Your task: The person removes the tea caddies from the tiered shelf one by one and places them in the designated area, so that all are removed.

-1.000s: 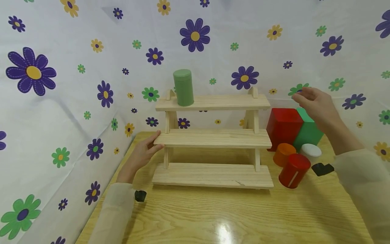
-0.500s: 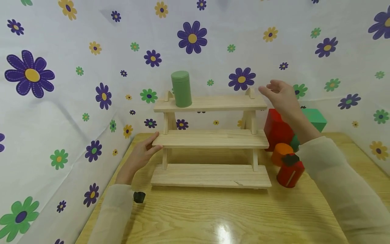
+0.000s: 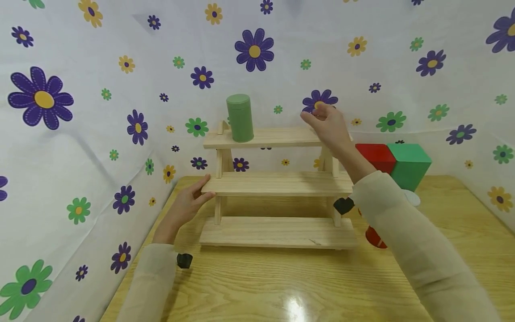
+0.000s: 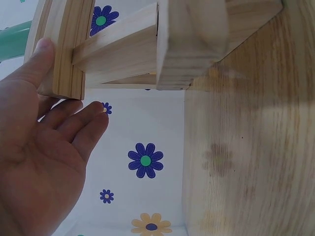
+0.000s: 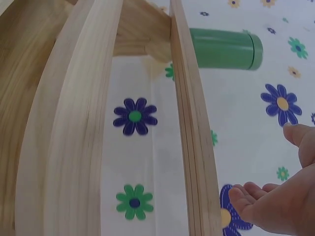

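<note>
A three-tier wooden display stand rises from the table. At the left end of its middle shelf, my left hand holds the board, thumb on the front side and forefinger behind; the left wrist view shows the other fingers off the wood. A green lidded canister stands upright toward the left of the top shelf, lying sideways in the right wrist view. Above that shelf's right end hovers my right hand, fingers loosely bent, thumb and fingertips apart with nothing between them.
Right of the stand are a red box and a green box. A white lid and a red canister are partly hidden by my right sleeve. Flower-printed cloth hangs behind and at the sides.
My right hand has moved left from over the boxes to above the top shelf's right end. The left hand keeps its place on the middle shelf. The green canister has stayed put.
</note>
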The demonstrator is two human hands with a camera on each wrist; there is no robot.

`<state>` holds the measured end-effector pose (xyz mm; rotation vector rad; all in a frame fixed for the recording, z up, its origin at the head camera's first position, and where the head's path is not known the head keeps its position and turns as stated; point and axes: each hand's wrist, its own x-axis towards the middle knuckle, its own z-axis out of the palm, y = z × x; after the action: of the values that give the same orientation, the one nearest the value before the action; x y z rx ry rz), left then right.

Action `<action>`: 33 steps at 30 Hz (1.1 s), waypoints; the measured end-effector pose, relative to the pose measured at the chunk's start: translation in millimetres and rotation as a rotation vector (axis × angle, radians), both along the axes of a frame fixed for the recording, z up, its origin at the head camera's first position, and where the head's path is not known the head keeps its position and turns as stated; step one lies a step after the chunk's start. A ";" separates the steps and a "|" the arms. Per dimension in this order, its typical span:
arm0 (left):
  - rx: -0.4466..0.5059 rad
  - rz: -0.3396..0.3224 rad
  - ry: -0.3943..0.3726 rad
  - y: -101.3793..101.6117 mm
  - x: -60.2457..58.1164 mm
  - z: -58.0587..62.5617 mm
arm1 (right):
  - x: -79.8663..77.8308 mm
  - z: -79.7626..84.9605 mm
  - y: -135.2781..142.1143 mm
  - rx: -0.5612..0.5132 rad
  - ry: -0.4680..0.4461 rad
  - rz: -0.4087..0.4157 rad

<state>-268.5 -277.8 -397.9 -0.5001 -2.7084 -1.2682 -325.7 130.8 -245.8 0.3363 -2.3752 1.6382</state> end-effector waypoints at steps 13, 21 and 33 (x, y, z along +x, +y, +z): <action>-0.003 0.000 0.009 -0.6 2.7 2.5 | -6.9 5.0 -70.9 -0.019 0.035 0.071; 0.012 -0.001 -0.007 2.0 3.6 4.1 | -12.9 6.7 -98.7 0.033 0.041 0.096; 0.028 -0.002 -0.012 3.1 4.4 5.4 | -23.3 0.7 -134.5 0.061 0.040 0.126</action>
<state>-264.0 -274.6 -392.6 -0.4936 -2.6963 -1.3120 -348.9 -3.7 -245.0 0.5355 -2.4223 1.5973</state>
